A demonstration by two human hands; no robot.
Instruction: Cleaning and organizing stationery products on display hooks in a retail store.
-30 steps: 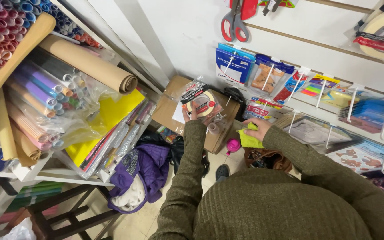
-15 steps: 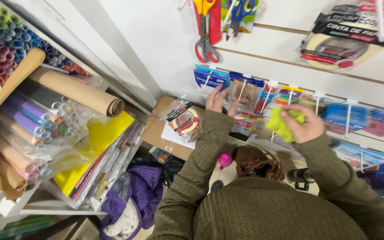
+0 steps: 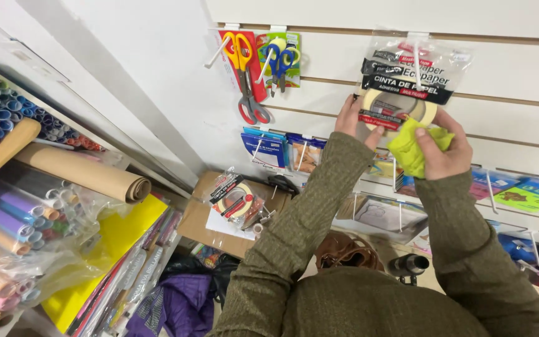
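tape pack: clear bag with a roll of pale masking tape inside, hanging on a wall hook, high on the slat wall, right of centre in view.
left hand: left hand is reaching up, fingers curled onto the bag's lower left edge, touching the roll through the plastic. Narrow grip, holding the pack's edge.
right hand: right hand is closing around a crumpled yellow-green cloth, held just under the bag's lower right corner. Cannot tell whether the cloth is touching the bag.
sleeves: both arms are wearing olive ribbed knit, raised toward the wall.
scissors: yellow-and-red pair is hanging on a hook left of the tape pack, blue-handled pair just beside it.
lower hooks: blue packets and other flat carded items are hanging in a row below the scissors, more coloured packets running right under the hands.
cardboard box: box is sitting on the floor against the wall, a second bagged tape pack lying on top.
paper rolls: brown kraft roll is lying across a rack at left, coloured rolls in plastic below it, yellow sheet near those.
floor: purple bag and a brown bag are lying near the person's feet.
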